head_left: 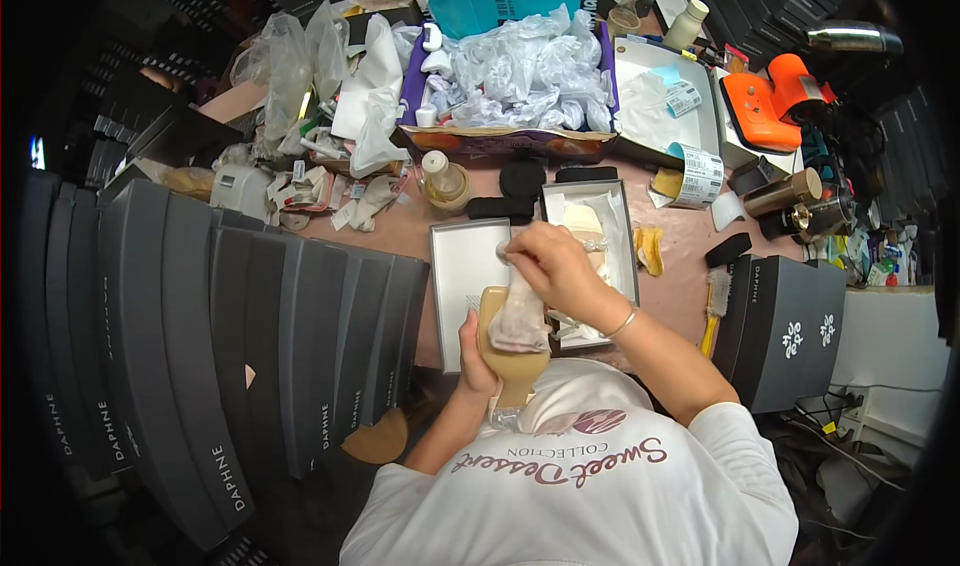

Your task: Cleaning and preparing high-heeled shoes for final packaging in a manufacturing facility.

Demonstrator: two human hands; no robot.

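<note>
My left hand (476,366) is closed around the side of a beige shoe (517,369), its thumb along the left edge. Clear wrapping shows at the shoe's near end. Above the shoe, my right hand (550,269) pinches the upper end of an off-white cloth (520,316), whose greyish lower part lies against the shoe. Just beyond my hands is an open grey shoebox (630,236) holding a cream shoe (583,222) and white paper. The box's lid (462,266), white inside, lies to its left, partly behind my left hand.
Dark shoeboxes (240,336) stand in a long row at left, with more (790,326) at right. Behind stands a purple-edged carton (510,144) of crumpled white plastic. A bottle (445,181), label roll (700,174), brush (716,306) and orange device (765,111) crowd the table.
</note>
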